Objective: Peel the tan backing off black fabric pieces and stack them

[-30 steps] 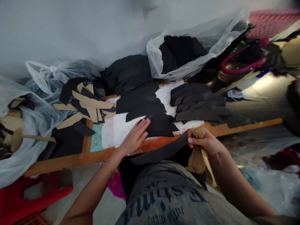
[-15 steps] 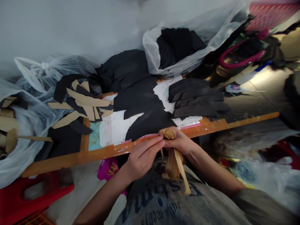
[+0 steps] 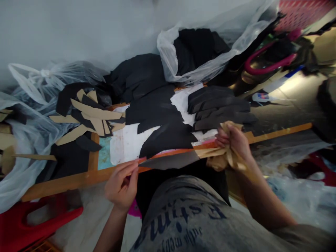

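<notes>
My left hand [image 3: 123, 183] pinches the pointed left end of a dark grey piece [image 3: 170, 161] at the front edge of the table. The piece stretches sideways between my hands. My right hand [image 3: 237, 143] is closed on a crumpled tan strip [image 3: 216, 162], which meets the right end of the dark piece. Just behind lie overlapping black pieces [image 3: 168, 138] on white paper [image 3: 124, 143]. A fanned stack of black pieces [image 3: 220, 108] rests behind my right hand.
Tan and black offcuts [image 3: 96, 113] lie at the left beside clear plastic bags [image 3: 34, 129]. Another plastic bag [image 3: 168, 59] holds black pieces at the back. A small glue bottle [image 3: 261, 97] is at the right, and a red stool [image 3: 49, 213] at lower left.
My hands have moved apart, the left one leftward, the right one rightward and up. The dark grey piece now shows stretched between them, and the tan material is bunched in my right hand.
</notes>
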Tool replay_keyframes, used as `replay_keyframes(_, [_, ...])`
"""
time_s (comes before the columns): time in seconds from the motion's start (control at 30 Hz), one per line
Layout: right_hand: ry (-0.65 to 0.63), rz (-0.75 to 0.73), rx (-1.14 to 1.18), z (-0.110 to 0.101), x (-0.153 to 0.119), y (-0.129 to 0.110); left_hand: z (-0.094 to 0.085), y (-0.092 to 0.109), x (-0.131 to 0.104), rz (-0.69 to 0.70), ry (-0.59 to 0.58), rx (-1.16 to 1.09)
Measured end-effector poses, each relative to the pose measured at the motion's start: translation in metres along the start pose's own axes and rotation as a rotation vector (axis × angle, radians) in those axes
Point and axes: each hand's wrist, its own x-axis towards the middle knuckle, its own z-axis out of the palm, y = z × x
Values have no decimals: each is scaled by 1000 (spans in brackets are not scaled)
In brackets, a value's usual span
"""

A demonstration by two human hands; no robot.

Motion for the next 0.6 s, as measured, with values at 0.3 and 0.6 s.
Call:
replay_keyframes(0.3, [-584, -154, -536, 36, -45, -20, 20, 1, 4, -330, -158, 39])
replay_keyframes(0.6, [-395, -130, -638, 62, -33, 14, 29, -5, 1, -535, -181, -50])
